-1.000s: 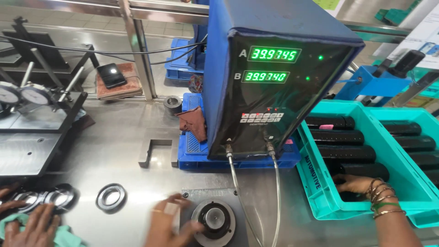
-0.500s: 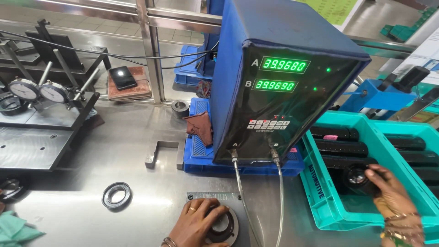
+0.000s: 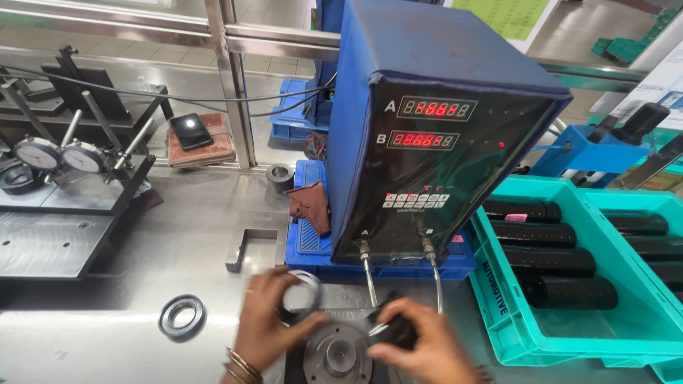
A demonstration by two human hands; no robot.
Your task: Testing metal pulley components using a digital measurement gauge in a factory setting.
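Two hands meet over the near gauge fixture point(image 3: 337, 355): left hand point(image 3: 267, 320) grips a ring point(image 3: 304, 290), right hand point(image 3: 420, 345) clasps a dark part point(image 3: 393, 328), neither seated yet.

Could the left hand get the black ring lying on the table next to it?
Probably yes. The black ring lies flat on bare metal table just beside the left hand, nothing between them. But that hand already holds a silvery ring, so its grip is busy.
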